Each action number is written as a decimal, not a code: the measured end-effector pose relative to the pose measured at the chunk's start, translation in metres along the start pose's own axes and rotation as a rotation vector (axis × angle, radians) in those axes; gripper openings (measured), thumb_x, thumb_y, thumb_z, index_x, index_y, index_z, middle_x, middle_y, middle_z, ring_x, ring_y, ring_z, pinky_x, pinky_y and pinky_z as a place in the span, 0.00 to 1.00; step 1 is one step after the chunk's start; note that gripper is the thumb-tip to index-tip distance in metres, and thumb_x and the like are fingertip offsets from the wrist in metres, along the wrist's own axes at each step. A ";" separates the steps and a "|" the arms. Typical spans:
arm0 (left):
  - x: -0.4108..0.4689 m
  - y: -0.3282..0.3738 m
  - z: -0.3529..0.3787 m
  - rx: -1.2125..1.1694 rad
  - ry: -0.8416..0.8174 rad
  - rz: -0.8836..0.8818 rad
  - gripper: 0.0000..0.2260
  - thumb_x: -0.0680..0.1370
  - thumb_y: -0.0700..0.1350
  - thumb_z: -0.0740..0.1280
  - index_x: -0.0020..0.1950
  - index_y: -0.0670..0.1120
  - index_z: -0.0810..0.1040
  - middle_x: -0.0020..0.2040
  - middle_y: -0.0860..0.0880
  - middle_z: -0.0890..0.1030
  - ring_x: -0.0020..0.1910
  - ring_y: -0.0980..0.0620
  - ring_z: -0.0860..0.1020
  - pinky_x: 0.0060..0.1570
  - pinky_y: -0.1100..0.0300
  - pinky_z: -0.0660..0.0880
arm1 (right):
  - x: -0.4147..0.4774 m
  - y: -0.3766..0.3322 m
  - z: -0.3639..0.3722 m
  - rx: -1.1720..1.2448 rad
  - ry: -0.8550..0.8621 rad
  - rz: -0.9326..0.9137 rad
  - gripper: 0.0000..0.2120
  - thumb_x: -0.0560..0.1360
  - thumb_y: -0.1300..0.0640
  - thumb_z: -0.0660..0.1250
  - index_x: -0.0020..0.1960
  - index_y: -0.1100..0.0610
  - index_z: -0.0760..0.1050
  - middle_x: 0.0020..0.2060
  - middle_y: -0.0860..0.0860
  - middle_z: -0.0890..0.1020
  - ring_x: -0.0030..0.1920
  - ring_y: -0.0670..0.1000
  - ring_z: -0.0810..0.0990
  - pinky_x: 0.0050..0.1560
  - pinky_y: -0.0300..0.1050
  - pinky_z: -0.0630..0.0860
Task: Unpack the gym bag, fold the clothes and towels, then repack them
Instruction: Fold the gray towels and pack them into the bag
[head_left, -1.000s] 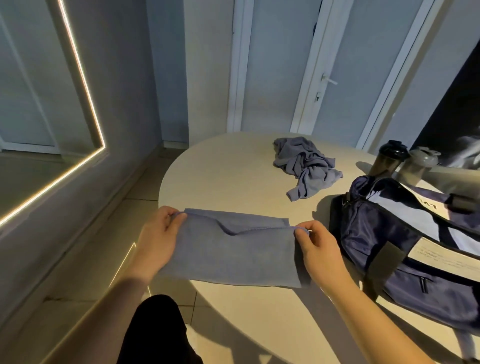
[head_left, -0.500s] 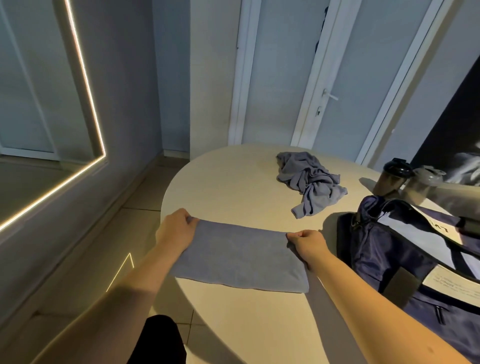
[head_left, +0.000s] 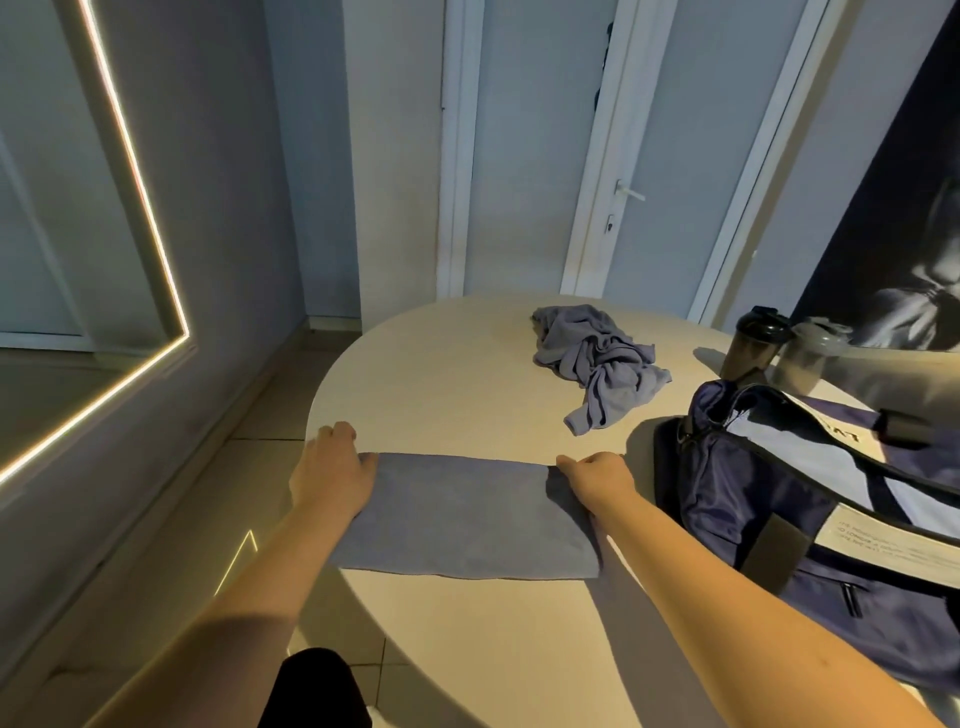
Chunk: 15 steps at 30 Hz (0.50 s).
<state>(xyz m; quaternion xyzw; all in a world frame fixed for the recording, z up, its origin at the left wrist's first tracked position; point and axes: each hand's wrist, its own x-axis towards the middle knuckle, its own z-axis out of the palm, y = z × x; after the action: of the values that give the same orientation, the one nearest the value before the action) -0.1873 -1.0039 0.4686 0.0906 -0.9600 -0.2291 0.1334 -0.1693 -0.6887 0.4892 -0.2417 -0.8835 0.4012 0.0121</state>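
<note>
Lying flat at the counter's (head_left: 441, 374) near edge, the folded towel (head_left: 467, 514) runs its long axis left to right, with a hand on each far corner. The left hand (head_left: 332, 473) rests with relaxed fingers; whether the right hand (head_left: 597, 478) pinches or merely presses I cannot tell. The next fold likely carries one short end sideways, away from the gym bag (head_left: 779, 493) just beside the right hand.

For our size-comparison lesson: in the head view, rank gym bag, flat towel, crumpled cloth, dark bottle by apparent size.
Largest first:
gym bag
flat towel
crumpled cloth
dark bottle
Cloth and bottle sit farther off; real sizes unsure.
</note>
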 end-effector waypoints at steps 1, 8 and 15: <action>-0.003 0.004 -0.003 0.051 0.021 0.046 0.17 0.80 0.50 0.65 0.67 0.46 0.75 0.61 0.45 0.78 0.59 0.43 0.76 0.53 0.47 0.78 | -0.003 0.000 -0.002 -0.067 0.036 -0.059 0.15 0.79 0.47 0.66 0.51 0.60 0.74 0.40 0.54 0.75 0.41 0.56 0.77 0.43 0.47 0.70; -0.052 0.048 0.020 0.232 -0.184 0.328 0.29 0.84 0.60 0.53 0.80 0.45 0.61 0.81 0.43 0.60 0.80 0.43 0.56 0.78 0.47 0.53 | -0.040 0.009 0.023 -0.384 0.033 -0.778 0.30 0.82 0.39 0.55 0.77 0.57 0.67 0.78 0.57 0.63 0.79 0.59 0.58 0.77 0.54 0.58; -0.069 0.031 0.035 0.333 -0.262 0.268 0.35 0.82 0.67 0.43 0.84 0.48 0.45 0.84 0.45 0.46 0.82 0.44 0.43 0.80 0.47 0.41 | -0.029 0.034 0.037 -0.648 -0.096 -0.713 0.43 0.74 0.29 0.33 0.82 0.50 0.54 0.81 0.50 0.57 0.81 0.53 0.51 0.79 0.52 0.45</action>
<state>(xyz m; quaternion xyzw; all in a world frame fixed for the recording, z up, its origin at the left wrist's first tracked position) -0.1358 -0.9461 0.4375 -0.0471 -0.9970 -0.0579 0.0204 -0.1374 -0.7081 0.4446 0.1035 -0.9903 0.0868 0.0322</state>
